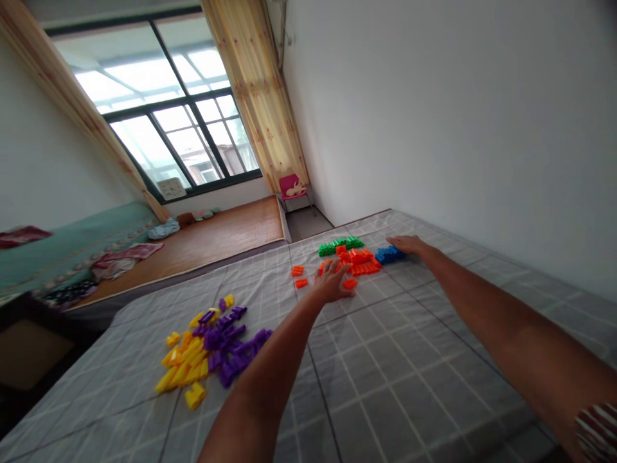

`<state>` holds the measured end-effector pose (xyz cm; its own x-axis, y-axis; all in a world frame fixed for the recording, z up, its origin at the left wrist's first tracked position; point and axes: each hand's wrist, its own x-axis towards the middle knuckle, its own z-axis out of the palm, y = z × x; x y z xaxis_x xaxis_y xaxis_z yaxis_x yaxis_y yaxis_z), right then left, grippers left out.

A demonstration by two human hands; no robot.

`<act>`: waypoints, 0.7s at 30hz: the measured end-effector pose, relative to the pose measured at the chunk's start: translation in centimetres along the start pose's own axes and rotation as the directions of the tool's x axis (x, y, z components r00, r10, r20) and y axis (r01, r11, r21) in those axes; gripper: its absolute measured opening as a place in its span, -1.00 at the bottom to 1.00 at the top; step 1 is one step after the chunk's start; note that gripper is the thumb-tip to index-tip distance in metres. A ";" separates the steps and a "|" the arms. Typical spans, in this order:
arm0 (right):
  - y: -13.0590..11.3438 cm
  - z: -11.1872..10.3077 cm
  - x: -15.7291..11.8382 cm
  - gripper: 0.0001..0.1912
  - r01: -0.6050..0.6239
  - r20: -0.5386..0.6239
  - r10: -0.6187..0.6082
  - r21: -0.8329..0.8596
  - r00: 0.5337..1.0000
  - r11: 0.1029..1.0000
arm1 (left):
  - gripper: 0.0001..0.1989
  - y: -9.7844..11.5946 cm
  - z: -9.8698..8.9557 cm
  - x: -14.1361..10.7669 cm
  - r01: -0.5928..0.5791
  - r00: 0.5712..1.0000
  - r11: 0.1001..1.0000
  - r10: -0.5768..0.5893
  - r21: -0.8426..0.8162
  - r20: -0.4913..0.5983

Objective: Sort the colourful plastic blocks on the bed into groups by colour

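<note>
My left hand (332, 281) lies among the orange plastic blocks (362, 260), palm down with its fingers spread. A loose orange block (349, 283) sits beside its thumb. Two more orange pieces (301, 283) rest just left of the fingers. At the far right, my right hand (405, 244) reaches out behind the blue blocks (389, 254), its fingers stretched and touching or very near them. Green blocks (341, 245) form a row beyond the orange ones. Purple blocks (231, 347) and yellow blocks (186, 365) lie in a mixed heap nearer me, left of my left forearm.
A grey checked cloth (376, 366) covers the surface under the blocks. The white wall (457, 116) rises along the right side. Further off are a low bed with a brown mat (236, 238), a pink chair (290, 183) and a window. A dark chair (38, 347) stands at left.
</note>
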<state>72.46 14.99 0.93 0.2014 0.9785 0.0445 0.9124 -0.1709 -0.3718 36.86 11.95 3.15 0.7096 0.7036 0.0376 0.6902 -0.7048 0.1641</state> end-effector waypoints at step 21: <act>-29.2 12.4 -6.1 -0.42 0.365 -0.040 -0.371 0.310 0.928 0.878 | -0.44 -11.0 -3.1 -16.2 0.148 0.986 0.985 -0.141 0.089 -0.087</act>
<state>40.16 15.46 -0.01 -0.1377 0.9666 0.2164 0.7640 0.2427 -0.5979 17.39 8.58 3.82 0.5903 0.8011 0.0993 0.7977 -0.5977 0.0797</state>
